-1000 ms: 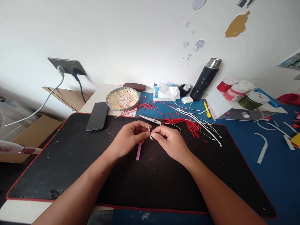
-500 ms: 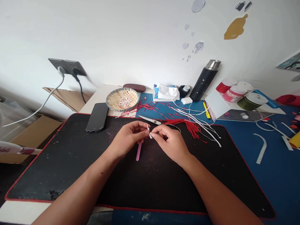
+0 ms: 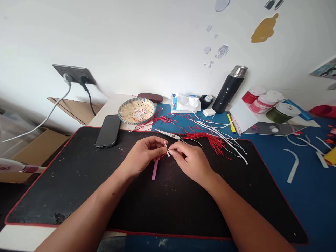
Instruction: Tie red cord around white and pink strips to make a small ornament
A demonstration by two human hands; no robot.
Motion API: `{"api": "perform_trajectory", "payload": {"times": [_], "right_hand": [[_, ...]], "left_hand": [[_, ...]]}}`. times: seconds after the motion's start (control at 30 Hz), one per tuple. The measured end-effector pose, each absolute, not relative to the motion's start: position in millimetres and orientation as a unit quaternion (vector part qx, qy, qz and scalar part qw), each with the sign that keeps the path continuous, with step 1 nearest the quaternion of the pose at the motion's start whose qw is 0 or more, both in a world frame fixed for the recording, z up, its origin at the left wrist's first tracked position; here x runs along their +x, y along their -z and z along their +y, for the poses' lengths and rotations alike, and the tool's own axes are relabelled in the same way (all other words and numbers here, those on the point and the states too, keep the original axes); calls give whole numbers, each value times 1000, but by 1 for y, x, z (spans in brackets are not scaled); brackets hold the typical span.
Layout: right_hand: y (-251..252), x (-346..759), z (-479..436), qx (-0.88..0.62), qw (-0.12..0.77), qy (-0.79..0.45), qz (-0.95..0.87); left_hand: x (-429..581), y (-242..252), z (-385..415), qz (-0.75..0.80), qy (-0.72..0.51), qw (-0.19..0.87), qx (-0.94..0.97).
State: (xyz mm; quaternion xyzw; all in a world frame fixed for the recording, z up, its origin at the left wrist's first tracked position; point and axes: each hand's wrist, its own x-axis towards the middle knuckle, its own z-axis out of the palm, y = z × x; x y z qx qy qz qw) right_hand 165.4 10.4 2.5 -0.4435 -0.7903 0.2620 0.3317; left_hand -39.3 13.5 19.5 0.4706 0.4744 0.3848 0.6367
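Observation:
My left hand [image 3: 146,154] and my right hand [image 3: 191,159] meet above the black mat. Between their fingertips is a small piece of white and red cord [image 3: 168,153], pinched from both sides. A white loop stands up from it, and the exact shape of the knotting is too small to tell. Under my left hand a pink flat stick [image 3: 155,170] points down toward me; whether it is held or lies on the mat I cannot tell. Scissors [image 3: 168,133] lie just beyond my fingers. Beside them is a bundle of red cords [image 3: 213,141], with white cords [image 3: 223,135] behind.
A phone [image 3: 107,131] rests on the mat [image 3: 78,182] at left. Behind it stands a woven basket [image 3: 123,115] with small red and white pieces. A tissue pack [image 3: 186,103], a black thermos [image 3: 228,91] and thread spools [image 3: 282,113] line the back.
My right fingertips have shifted very slightly on the cord piece. The camera view has moved a little; everything else stays in place.

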Motion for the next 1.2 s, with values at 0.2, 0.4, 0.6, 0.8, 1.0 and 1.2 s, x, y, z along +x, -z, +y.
{"api": "perform_trajectory", "payload": {"times": [0.2,0.4,0.6,0.8,1.0,1.2], "right_hand": [[-3,168,11,-422,313,-247,-814],[-3,167,10,-408,302,-232,-830],[-1,166,8,-421,306,-222,-825],[-3,165,8,-425,287,-204,-834],[-3,165,7,-419,261,-188,-849],[-5,167,8,-410,219,-185,-866]], "left_hand": [[-42,-19,14,471,-377,638,478],[-43,-20,15,473,-366,643,479],[-45,-18,16,480,-364,645,470],[-44,-17,16,476,-359,646,476],[-44,-18,16,484,-351,639,484],[-45,-18,16,487,-330,640,494]]}}
